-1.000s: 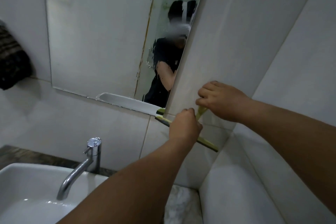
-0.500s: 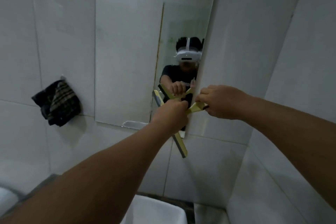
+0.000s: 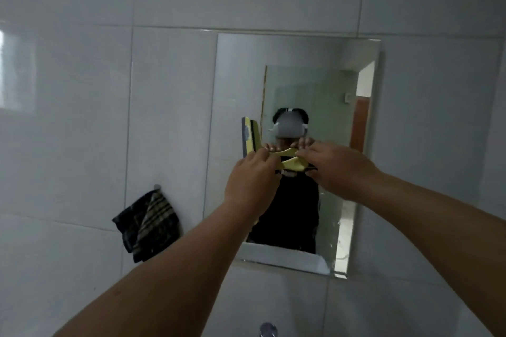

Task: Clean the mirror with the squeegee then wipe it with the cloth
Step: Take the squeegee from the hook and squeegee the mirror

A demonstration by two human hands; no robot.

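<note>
Since the preceding frames, both hands had risen from the mirror's lower right corner to its middle, and the squeegee blade had swung from a slant to upright; the view had also tilted upward, so that the basin had dropped out of sight. Left hand was closed around the yellow squeegee where handle met blade, fingers curled over it. Right hand pinched the outer end of the yellow handle between thumb and fingertips, the remaining fingers loosely bent. Blade, yellow with a dark rubber edge, stood vertical above the left hand, against or just in front of the mirror; contact with the glass could not be told. Reflected in the glass behind the hands were the same two hands, the handle, and the person's dark-clothed torso. Mirror was rectangular with a bevelled border, fixed to a wall of large pale tiles; its surface looked cloudy, with streaks near the lower right edge. Dark checked cloth hung from a small hook on the tiles, left of the mirror's lower corner and well apart from both hands. Rounded chrome top of a tap showed at the bottom edge, below the mirror. No container was visible in this view.
</note>
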